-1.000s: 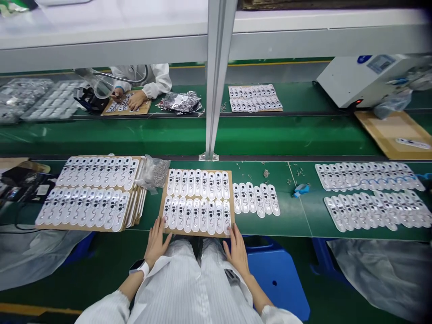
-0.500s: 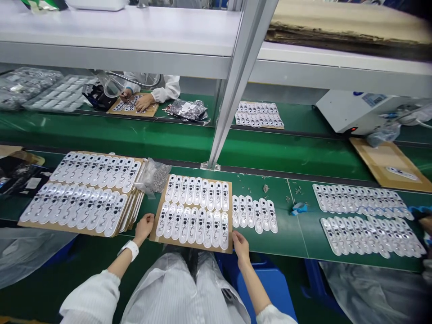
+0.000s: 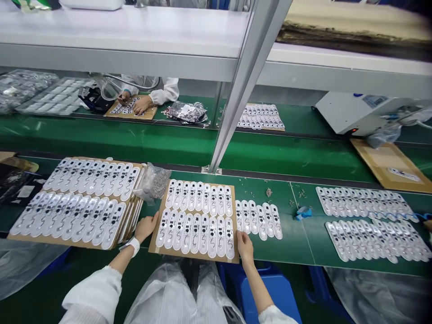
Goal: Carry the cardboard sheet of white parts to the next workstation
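My left hand [image 3: 146,227] grips the left edge of a brown cardboard sheet [image 3: 155,243]. On the opposite side, my right hand [image 3: 245,247] pinches that sheet near its lower right corner, fingers partly hidden. Two rows of white oblong plastic casings [image 3: 195,231] with dark components and thin curled wires lie on the sheet. Just right of it, several similar loose casings [image 3: 261,220] rest on the green bench. Left of my left hand stands a stack of cardboard sheets [image 3: 130,220] topped with more such casings.
A clear bag of small metal parts [image 3: 157,180] lies behind the sheet. Loose metal bits [image 3: 268,192] and a blue strap [image 3: 303,213] are to the right, then two rows of casings [image 3: 374,240]. A metal post [image 3: 232,108] rises behind. Across the bench, a co-worker's hands [image 3: 141,104] work.
My view has shifted slightly. My left hand has moved up along the left edge of the cardboard sheet, and its fingers now reach further around it. My right hand keeps its grip.
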The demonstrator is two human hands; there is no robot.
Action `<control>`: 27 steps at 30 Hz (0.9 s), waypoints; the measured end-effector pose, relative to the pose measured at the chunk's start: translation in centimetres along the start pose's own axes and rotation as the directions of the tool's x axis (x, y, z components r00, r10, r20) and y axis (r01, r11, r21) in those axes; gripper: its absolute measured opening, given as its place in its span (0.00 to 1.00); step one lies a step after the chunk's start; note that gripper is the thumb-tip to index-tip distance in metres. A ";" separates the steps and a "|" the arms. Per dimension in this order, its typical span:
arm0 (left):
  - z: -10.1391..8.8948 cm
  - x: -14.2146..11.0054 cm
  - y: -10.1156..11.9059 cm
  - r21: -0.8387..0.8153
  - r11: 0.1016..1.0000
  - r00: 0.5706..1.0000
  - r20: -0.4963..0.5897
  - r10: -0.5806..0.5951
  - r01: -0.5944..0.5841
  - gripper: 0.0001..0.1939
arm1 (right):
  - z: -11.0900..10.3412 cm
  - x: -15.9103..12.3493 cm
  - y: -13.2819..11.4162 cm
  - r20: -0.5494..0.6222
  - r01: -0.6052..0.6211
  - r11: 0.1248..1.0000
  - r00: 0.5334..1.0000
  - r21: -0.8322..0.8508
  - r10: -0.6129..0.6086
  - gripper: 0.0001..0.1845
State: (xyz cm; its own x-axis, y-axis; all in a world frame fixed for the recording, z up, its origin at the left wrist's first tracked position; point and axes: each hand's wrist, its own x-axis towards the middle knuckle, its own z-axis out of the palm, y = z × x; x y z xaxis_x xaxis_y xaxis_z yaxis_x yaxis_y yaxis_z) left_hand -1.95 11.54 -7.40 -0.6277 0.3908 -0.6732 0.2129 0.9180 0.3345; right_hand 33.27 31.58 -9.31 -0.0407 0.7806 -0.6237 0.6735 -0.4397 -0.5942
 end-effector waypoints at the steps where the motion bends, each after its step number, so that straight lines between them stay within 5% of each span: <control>1: -0.1 0.3 0.1 -0.022 1.000 1.000 0.016 0.001 0.000 0.16 | 0.0 0.0 -0.2 -0.006 0.011 1.000 1.000 -0.010 -0.011 0.15; 13: 1.4 0.3 -0.1 -0.457 0.873 0.983 -0.022 0.180 -0.170 0.17 | 0.7 -0.3 -1.2 -0.057 0.154 0.983 0.987 0.101 -0.149 0.30; 27: 2.2 0.9 1.3 -0.665 0.737 0.986 0.006 0.167 -0.121 0.19 | 2.2 0.8 -0.7 -0.144 0.119 0.943 0.987 0.310 -0.077 0.18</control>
State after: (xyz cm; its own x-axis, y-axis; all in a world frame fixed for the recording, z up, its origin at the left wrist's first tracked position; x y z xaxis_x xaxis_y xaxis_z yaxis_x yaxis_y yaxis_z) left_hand -0.61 13.21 -9.09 -0.5792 0.5391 -0.6115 -0.2646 0.5853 0.7665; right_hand 31.18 31.52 -10.53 0.0145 0.8681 -0.4962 0.4015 -0.4596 -0.7922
